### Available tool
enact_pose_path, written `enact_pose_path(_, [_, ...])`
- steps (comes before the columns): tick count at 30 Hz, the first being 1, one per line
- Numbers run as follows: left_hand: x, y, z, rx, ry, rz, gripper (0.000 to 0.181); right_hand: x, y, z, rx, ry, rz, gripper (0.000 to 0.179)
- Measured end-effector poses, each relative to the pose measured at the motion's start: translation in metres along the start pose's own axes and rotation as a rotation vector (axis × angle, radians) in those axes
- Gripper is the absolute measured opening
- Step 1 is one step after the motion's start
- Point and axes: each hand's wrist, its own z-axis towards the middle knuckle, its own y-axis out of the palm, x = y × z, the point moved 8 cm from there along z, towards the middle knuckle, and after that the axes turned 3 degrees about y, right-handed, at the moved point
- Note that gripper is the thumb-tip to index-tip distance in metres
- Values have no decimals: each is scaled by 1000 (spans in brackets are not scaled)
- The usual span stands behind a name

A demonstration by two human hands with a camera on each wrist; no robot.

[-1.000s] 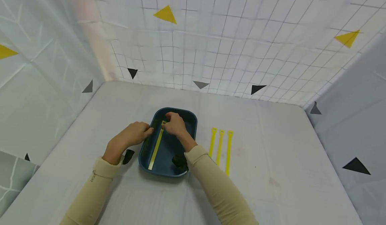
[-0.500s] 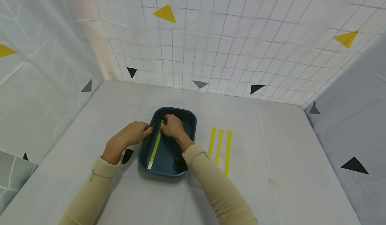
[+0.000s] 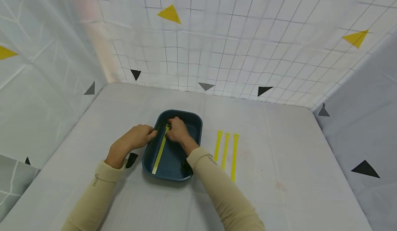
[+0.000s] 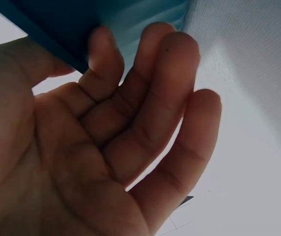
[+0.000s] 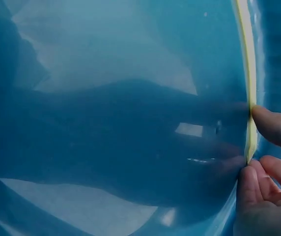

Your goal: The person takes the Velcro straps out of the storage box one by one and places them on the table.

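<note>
A dark blue rectangular tray (image 3: 167, 179) stands on the white-covered table in the head view. My left hand (image 3: 134, 139) holds its left rim, thumb over the edge; in the left wrist view the fingers (image 4: 175, 78) lie bent along the outside wall. Inside the tray, a yellow cable strap (image 3: 159, 155) lies lengthwise near the left wall. My right hand (image 3: 178, 130) reaches in at the strap's slotted far end. In the right wrist view the thumb touches the strap (image 5: 250, 64) and bent fingertips (image 5: 248, 179) hold its end.
Right of the tray, three more yellow straps (image 3: 235, 155) lie side by side on the table (image 3: 279, 148), partly behind the right sleeve (image 3: 217, 182). White sheeting (image 3: 217, 52) with grid lines and triangle markers rises at the back and sides.
My right hand's fingers have drawn in and lowered onto the strap's far end. The strap, the tray and my left hand have stayed nearly still.
</note>
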Motion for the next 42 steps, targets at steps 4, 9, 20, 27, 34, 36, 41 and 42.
enact_pose_path(4, [1, 0, 0, -4, 0, 2, 37, 0, 1, 2, 5, -25, -55, 54])
enact_pose_path(9, [2, -1, 0, -7, -1, -2, 38, 0, 2, 4, 8, -46, -68, 43])
enact_pose_path(20, [0, -3, 1, -11, -19, -3, 36, 7, -4, -1, 11, -3, 240, 19])
enact_pose_path(27, [1, -4, 2, -11, -14, 0, 36, 7, -7, -1, -5, -5, 396, 28])
enact_pose_path(34, [0, -3, 3, -7, -17, 20, 36, 7, -8, -2, 6, -5, 507, 27])
enact_pose_path(36, [-1, -3, 3, -8, -22, 19, 36, 7, -8, -3, 9, 10, 529, 26])
enact_pose_path(41, [-1, -3, 2, -11, -25, 11, 35, 10, -9, -4, 32, 45, 584, 18])
enact_pose_path(42, [-1, -3, 2, -12, -24, 10, 35, 11, -10, -4, 39, 53, 589, 16])
